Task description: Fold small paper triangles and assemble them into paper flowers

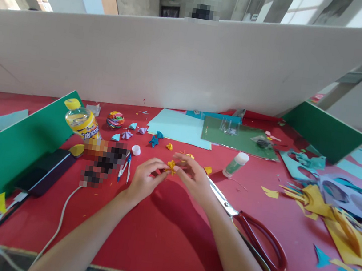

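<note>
Over the middle of the red table, a small yellow folded paper flower (171, 166) is pinched between the fingertips of both hands. My left hand (146, 176) grips it from the left, thumb and fingers closed on its edge. From the other side my right hand (194, 178) holds it too, thumb and forefinger at the petals. Just beyond lie a small yellow paper piece (169, 146), blue folded paper pieces (154, 141) and purple ones (127, 135). Large scissors (234, 212) with red handles rest beside and partly under my right forearm.
A glue stick (235, 164) stands right of my hands, its white cap (136, 150) to the left. Compasses (125, 168), a bottle (83, 121) and a power bank (46, 172) with cables are at left. Paper scraps (340, 220) cover the right; a white partition (164, 61) stands behind.
</note>
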`<state>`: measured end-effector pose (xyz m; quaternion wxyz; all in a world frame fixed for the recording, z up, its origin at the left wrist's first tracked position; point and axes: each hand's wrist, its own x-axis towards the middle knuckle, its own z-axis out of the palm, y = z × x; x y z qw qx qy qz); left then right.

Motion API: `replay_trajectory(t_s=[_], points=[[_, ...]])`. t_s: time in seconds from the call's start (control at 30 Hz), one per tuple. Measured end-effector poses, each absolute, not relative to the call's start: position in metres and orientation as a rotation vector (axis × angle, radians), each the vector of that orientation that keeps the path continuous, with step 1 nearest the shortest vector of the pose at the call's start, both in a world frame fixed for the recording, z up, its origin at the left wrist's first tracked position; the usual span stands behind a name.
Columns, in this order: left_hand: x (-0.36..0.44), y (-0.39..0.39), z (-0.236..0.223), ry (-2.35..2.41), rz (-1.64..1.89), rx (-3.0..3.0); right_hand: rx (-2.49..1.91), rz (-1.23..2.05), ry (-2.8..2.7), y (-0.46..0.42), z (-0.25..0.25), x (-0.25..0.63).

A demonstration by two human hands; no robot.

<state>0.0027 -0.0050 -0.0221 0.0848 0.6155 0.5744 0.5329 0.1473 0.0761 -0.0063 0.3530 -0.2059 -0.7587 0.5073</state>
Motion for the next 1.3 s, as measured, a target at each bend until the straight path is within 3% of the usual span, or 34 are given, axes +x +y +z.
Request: replay_trajectory(t_s=[0.13, 0.33, 1.1, 1.3], points=[[0.0019, -0.0055, -0.0247, 1.771, 1.590, 1.891, -0.402, 0.743, -2.167, 0.0776, -0.0099, 0.1472], [0.0038, -0.0065, -0.0245, 1.803, 1.589, 1.983, -0.417, 0.523, -2.232, 0.0804, -0.0133, 0.1466], [0.0012, -0.0042, -0.0261, 1.765, 1.543, 1.960, -0.391, 0.475, -2.361, 0.0792, -0.0149, 0.1462], [0.0027, -0.0077, -0.0246, 1.780, 1.568, 2.036, -0.360, 0.776, -2.204, 0.0726, -0.0158, 0.1420]])
